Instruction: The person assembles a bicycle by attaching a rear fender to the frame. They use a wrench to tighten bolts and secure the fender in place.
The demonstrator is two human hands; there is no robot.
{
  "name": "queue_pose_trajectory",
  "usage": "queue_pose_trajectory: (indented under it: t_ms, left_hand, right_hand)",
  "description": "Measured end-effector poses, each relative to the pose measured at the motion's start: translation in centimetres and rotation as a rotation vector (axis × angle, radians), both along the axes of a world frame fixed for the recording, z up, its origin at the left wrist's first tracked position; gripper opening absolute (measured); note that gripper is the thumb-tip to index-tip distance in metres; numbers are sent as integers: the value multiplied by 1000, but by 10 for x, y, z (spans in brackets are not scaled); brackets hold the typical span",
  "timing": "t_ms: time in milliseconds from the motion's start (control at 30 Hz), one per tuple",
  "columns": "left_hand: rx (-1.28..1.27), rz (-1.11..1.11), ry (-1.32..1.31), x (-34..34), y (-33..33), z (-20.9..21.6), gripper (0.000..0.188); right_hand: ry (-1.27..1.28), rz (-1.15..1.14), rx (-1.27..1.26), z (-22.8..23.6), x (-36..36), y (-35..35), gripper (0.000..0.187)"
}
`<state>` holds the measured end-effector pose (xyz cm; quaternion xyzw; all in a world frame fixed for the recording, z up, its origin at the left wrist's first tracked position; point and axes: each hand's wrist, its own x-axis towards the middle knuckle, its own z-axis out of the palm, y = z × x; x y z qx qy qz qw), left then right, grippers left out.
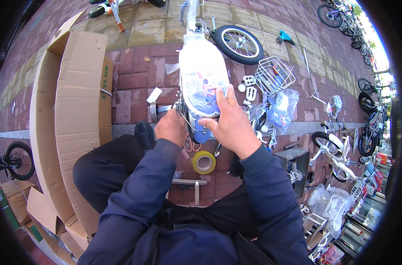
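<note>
In front of me lies a long white bicycle part [201,55] wrapped in clear plastic, with a blue piece [202,135] at its near end. My left hand [171,127] is closed at its left edge, beside a thin bent wire; what the fingers hold is hidden. My right hand [234,126] rests on the near right side of the wrapped part, fingers stretched out and thumb spread apart. Just below the hands are pink-handled scissors [191,145] and a yellow roll of tape [196,163].
A tall cardboard box [79,84] stands on my left. Ahead and right lie a small spoked wheel [239,43], a wire basket [276,76], white pedals [251,93], a teal power drill [285,38] and bagged parts [284,108]. A white child's bicycle [335,154] is farther right.
</note>
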<state>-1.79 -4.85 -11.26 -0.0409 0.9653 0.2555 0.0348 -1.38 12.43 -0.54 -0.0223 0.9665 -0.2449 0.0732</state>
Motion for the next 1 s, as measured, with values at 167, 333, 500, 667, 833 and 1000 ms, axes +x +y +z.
queue_pose_trajectory:
  t_ms: [167, 333, 500, 667, 833, 1000]
  left_hand:
    - [-27, 45, 117, 5, -4, -20, 20]
    - [-53, 86, 133, 10, -9, -13, 15]
    - [37, 137, 567, 4, -40, 43, 7]
    - [152, 196, 563, -78, -82, 55, 16]
    - [-29, 50, 70, -113, -55, 2, 26]
    - [-20, 21, -27, -106, -35, -21, 27]
  right_hand:
    - [-7, 2, 30, -1, -1, 0, 94]
    - [3, -4, 17, -2, 0, 0, 94]
    - [13, 6, 15, -4, 0, 1, 93]
    - [-5, -2, 16, -4, 0, 1, 93]
    - [11, 8, 39, -2, 0, 0, 92]
    - [10, 2, 40, 0, 1, 0, 92]
